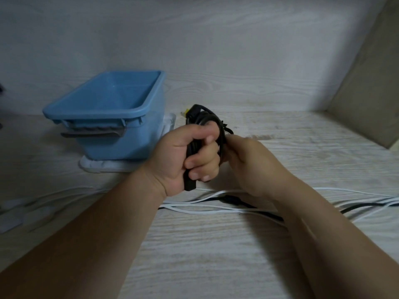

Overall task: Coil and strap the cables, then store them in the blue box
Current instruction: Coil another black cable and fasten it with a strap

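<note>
My left hand grips a coiled black cable in its fist, above the table, just right of the blue box. The coil's loops stick out above the fist and a black end hangs below it. My right hand pinches the right side of the coil, where a thin black strap pokes out. The blue box stands open at the left, with nothing visible inside. Loose white cables and another black cable lie on the table under my forearms.
The blue box sits on a white lid. Pale straps or tags lie at the far left edge. A pale wood-grain wall rises behind and a beige panel closes the right side.
</note>
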